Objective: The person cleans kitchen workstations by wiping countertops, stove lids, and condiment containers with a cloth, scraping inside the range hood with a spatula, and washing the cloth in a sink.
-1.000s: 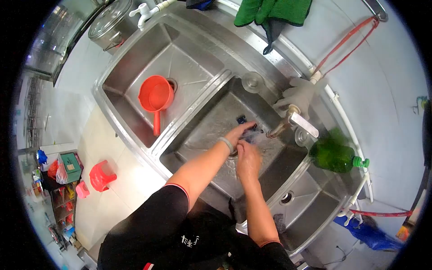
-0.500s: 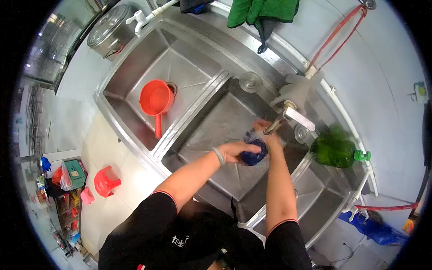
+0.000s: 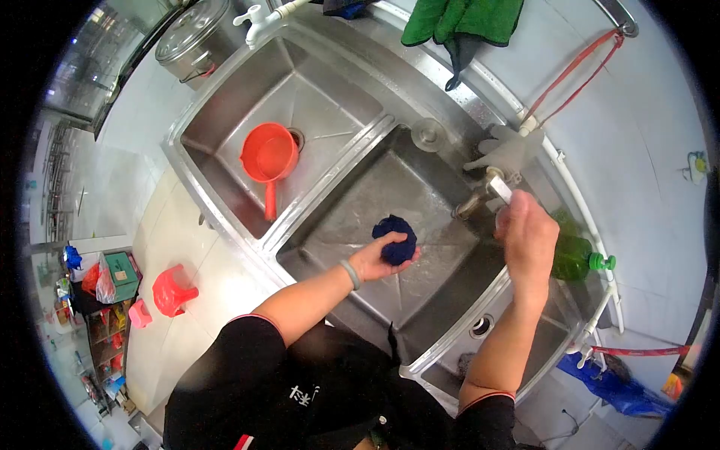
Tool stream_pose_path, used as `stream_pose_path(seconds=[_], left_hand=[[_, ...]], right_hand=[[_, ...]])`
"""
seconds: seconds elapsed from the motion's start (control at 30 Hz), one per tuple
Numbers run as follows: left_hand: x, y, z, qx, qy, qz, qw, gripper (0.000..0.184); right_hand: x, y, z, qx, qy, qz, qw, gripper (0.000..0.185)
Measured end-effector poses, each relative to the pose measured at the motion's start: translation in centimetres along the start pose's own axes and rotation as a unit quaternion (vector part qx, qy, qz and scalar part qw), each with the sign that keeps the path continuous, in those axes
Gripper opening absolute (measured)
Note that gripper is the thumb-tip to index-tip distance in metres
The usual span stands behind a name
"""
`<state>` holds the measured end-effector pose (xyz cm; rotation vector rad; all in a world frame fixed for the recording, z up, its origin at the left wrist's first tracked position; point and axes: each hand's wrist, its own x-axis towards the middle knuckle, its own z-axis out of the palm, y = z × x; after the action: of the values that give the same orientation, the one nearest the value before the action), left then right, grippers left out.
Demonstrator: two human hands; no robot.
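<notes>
A bunched dark blue cloth (image 3: 395, 238) rests in my left hand (image 3: 379, 259), the thumb over it and the fingers beneath. That hand is above the middle basin (image 3: 360, 315) of the steel sink. My right hand (image 3: 529, 236) is closed on the white lever handle (image 3: 500, 190) of the faucet (image 3: 472, 204); part of the lever is hidden by the fingers. The spout points down into the same basin, and I see no clear stream from it.
A red dipper (image 3: 268, 154) sits in the left basin near its drain. Behind my right hand stands a green bottle (image 3: 571, 259). A steel drain strainer (image 3: 428, 135) lies on the back ledge. Green cloths (image 3: 465, 22) hang above. A red stool (image 3: 174, 291) stands on the floor.
My right hand has left the blue cloth and moved right and up onto the faucet lever. My left hand keeps the cloth, now away from the spout. The running water is no longer visible.
</notes>
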<state>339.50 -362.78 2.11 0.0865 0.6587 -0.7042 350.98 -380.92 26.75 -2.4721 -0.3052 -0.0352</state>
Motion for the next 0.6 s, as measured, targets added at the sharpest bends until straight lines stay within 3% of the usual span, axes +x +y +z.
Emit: stream_pose_path(seconds=[0.03, 0.13, 0.2, 0.27, 0.33, 0.37, 0.4, 0.43, 0.47, 0.53, 0.57, 0.6], left_hand=[[-0.2, -0.3, -0.2, -0.001, 0.001, 0.000, 1.000, 0.045], [-0.3, -0.7, 0.0, 0.059, 0.007, 0.030, 0.998, 0.041], [-0.8, -1.2, 0.3, 0.076, -0.020, 0.022, 0.997, 0.041], [-1.5, -1.8, 1.0, 0.102, -0.034, 0.028, 0.994, 0.037], [-2.5, -2.9, 1.6, 0.172, -0.054, 0.093, 0.979, 0.036], [-2.7, -3.0, 1.0, 0.180, -0.087, 0.069, 0.977, 0.040], [-2.7, -3.0, 0.6, 0.189, -0.121, 0.044, 0.974, 0.045], [-3.3, -3.4, 1.7, 0.207, -0.084, 0.032, 0.974, 0.048], [-4.1, -3.6, 3.3, 0.226, -0.048, 0.024, 0.973, 0.051], [-4.9, -4.6, 4.9, 0.174, -0.072, 0.008, 0.982, 0.058], [-5.7, -5.1, 6.0, 0.111, -0.136, -0.030, 0.984, 0.060], [-6.1, -5.7, 6.7, 0.046, -0.198, -0.068, 0.977, 0.062]], right_hand=[[-0.5, -0.2, 0.7, -0.149, 0.064, -0.069, 0.984, 0.039], [-2.5, -1.8, 2.2, -0.107, 0.057, 0.009, 0.993, 0.037], [-3.3, -2.7, 2.9, -0.030, 0.054, 0.018, 0.998, 0.034], [-4.8, -3.4, 3.0, 0.137, -0.019, 0.039, 0.990, 0.046], [-7.5, -2.7, 4.9, 0.336, -0.132, -0.136, 0.923, 0.046], [-8.3, -2.3, 5.8, 0.338, -0.127, -0.124, 0.924, 0.046], [-8.8, -1.8, 6.8, 0.420, -0.097, -0.040, 0.901, 0.045], [-8.9, -0.9, 8.0, 0.494, -0.066, 0.039, 0.866, 0.045], [-9.1, 3.1, 9.5, 0.504, -0.004, 0.125, 0.855, 0.047], [-9.3, 9.6, 13.9, 0.509, 0.061, 0.239, 0.825, 0.058], [-9.7, 9.7, 14.9, 0.511, 0.058, 0.242, 0.823, 0.058], [-10.6, 9.5, 16.2, 0.663, -0.030, 0.253, 0.703, 0.064]])
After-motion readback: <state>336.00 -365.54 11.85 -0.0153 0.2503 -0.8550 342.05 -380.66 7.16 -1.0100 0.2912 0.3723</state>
